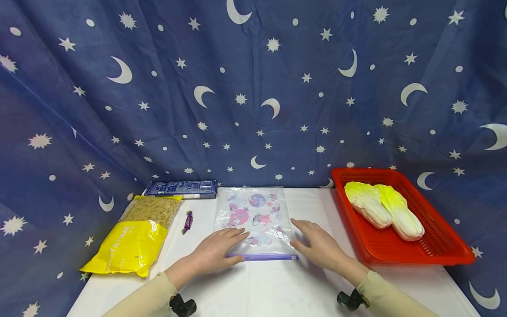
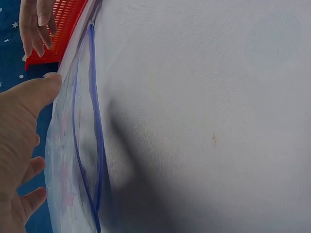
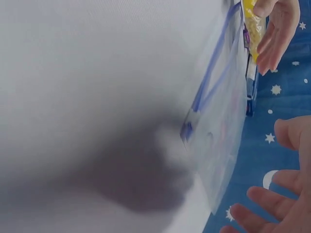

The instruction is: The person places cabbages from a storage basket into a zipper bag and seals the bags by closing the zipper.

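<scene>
Head cam looks forward and down from above my arms, taking in the whole bench (image 1: 277,286) and backdrop. Left wrist cam sits low, very close, skimming the bench toward the right. Right wrist cam mirrors it, facing left. All three share the zip bag (image 1: 255,220) (image 2: 73,160) (image 3: 218,121) mouth.

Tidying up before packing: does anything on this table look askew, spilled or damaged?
Nothing looks spilled or damaged. The zip bag lies flat between both hands, its zipper mouth gaping slightly in the wrist views. One small purple candy lies loose beside the yellow pasta bag. The two cabbage leaves sit in the red basket.
</scene>
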`<state>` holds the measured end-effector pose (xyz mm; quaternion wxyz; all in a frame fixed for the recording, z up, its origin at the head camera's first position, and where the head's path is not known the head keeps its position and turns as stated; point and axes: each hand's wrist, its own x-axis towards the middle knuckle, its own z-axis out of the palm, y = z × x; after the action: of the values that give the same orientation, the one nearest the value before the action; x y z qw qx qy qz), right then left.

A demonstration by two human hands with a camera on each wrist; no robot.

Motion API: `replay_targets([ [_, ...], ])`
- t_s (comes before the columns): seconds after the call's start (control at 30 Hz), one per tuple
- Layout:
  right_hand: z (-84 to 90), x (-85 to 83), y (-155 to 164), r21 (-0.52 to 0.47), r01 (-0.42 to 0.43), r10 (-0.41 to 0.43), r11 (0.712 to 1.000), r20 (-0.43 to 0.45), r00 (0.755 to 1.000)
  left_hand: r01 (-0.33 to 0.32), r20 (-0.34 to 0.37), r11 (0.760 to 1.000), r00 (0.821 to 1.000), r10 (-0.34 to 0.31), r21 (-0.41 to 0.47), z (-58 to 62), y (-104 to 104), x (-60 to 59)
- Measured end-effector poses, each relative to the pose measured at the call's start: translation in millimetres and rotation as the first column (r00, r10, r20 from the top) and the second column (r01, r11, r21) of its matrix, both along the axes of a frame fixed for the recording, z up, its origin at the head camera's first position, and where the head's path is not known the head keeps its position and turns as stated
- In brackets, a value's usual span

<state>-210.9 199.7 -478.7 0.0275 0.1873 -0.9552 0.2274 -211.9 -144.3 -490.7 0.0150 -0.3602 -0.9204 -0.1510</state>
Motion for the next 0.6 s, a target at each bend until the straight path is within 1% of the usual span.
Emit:
replay_targets([
  [0.13,-3.0,4.8,-3.3,-0.018,0.013,-0.012,1.0,0.047,0.999,0.03,-0.02,0.999,0.999,-0.03,0.018,-2.0,2.6,0.3],
  [0.27,-6.7,9.2,-5.5,-0.044,0.018,-0.014,0.999,0.078,0.997,0.051,-0.034,0.999,0.998,-0.051,0.004,-4.1,4.1,0.5],
  [0.37,-9.7,11.9,-6.5,-0.077,0.01,-0.003,0.997,0.094,0.996,0.043,-0.03,0.999,0.999,-0.044,-0.02,-5.2,4.8,0.9],
  [0.6,-13.0,16.3,-8.5,-0.15,0.003,0.016,0.989,0.129,0.991,0.04,-0.028,0.998,0.999,-0.041,-0.045,-6.7,7.7,-0.2],
])
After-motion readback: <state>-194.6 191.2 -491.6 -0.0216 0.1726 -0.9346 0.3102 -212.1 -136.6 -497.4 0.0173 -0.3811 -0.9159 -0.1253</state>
